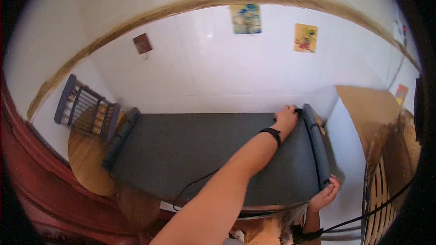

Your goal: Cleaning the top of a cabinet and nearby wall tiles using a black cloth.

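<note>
A flat dark grey surface (190, 143) lies before me, with a long dark grey roll (315, 146) along its right edge and a similar roll (121, 139) along its left edge. My left hand (286, 119), with a black band at the wrist, reaches across to the far right corner. Its fingers close around a small black object (298, 112), mostly hidden, beside the far end of the right roll. At the near end of that roll, my right hand (326, 194) has its fingers curled on the end. A thin black cord (192, 182) runs over the surface's front edge and passes behind my left forearm.
Left of the surface stand a round wooden top (87, 160) and a dark slatted rack (88, 107). A white cabinet-like piece (347, 143) with a brown cover (364, 109) is at the right, near wooden slats (379, 190). A black cable (371, 212) crosses the lower right. Pictures hang on the white wall.
</note>
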The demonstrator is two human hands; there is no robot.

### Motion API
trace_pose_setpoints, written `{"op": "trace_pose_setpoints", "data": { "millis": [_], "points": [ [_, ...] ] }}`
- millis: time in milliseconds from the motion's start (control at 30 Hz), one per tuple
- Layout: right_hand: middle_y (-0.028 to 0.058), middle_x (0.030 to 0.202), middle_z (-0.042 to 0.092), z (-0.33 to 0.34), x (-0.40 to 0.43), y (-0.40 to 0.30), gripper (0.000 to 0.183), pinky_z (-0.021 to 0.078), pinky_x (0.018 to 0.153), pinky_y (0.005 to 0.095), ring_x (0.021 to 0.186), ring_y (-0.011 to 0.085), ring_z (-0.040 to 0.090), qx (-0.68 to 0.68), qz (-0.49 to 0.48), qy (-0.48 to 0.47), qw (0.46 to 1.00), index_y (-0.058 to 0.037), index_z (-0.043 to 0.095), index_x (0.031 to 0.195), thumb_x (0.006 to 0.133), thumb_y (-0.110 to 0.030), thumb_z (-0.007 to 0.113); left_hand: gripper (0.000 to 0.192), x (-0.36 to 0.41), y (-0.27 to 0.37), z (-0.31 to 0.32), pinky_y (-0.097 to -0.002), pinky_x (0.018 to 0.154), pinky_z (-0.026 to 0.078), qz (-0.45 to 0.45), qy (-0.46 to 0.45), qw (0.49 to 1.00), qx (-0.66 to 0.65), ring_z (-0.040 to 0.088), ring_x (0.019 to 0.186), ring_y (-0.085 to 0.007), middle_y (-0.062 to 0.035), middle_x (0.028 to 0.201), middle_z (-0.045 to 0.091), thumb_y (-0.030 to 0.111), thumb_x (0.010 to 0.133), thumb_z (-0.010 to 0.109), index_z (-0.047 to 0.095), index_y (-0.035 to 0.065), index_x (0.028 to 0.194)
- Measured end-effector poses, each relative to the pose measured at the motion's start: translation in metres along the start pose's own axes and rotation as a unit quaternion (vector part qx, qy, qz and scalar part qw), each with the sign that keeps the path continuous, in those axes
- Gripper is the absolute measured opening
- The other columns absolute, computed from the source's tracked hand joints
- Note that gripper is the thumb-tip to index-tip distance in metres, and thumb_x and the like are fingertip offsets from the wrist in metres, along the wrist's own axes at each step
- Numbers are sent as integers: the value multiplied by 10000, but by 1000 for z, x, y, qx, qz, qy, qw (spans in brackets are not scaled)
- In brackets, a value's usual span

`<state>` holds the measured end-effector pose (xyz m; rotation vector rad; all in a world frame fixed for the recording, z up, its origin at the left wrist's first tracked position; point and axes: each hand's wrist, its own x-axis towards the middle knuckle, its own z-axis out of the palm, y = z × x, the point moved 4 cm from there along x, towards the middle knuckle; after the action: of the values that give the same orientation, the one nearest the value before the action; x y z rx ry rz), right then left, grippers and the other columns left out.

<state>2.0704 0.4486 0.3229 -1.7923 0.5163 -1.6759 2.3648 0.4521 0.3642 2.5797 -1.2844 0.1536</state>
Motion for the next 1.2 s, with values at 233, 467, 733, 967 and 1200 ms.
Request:
{"op": "trace_pose_setpoints", "data": {
  "millis": [233,467,733,967,1200],
  "points": [
    [113,966,494,0,-6,4,201,334,847,320,910,227,457,-45,26,12,999,-5,466,921,892,-131,312,205,3,7,-2,-430,577,510,-46,-75,987,135,538,890,-247,-65,1019,519,150,771,533,627,139,954],
    [102,955,497,-1,-4,3,196,345,839,311,908,217,462,-53,37,3,998,1,470,931,896,-113,314,221,-11,-56,0,-425,641,486,-29,-26,998,41,570,897,-281,-110,1007,570,148,775,508,620,89,956],
    [106,982,517,-9,1,20,221,373,817,304,896,224,486,-113,31,-6,993,5,497,966,898,-104,317,249,-134,-207,-77,-430,748,454,-119,-12,989,82,547,928,-303,-114,1010,565,121,804,428,585,156,994],
    [132,1003,499,-2,-7,27,274,350,855,353,940,260,469,-140,64,-11,988,4,476,993,912,-168,279,288,-246,-363,-115,-405,790,442,-300,-24,947,110,513,1004,-293,-112,1106,520,150,862,365,557,166,1076],
    [136,975,485,-19,-1,46,333,328,856,339,930,253,451,-183,32,14,982,10,473,1015,916,-240,276,266,-284,-414,-144,-398,735,462,-412,-64,895,159,537,968,-288,-102,1094,538,158,846,410,577,134,1051]
  ]
}}
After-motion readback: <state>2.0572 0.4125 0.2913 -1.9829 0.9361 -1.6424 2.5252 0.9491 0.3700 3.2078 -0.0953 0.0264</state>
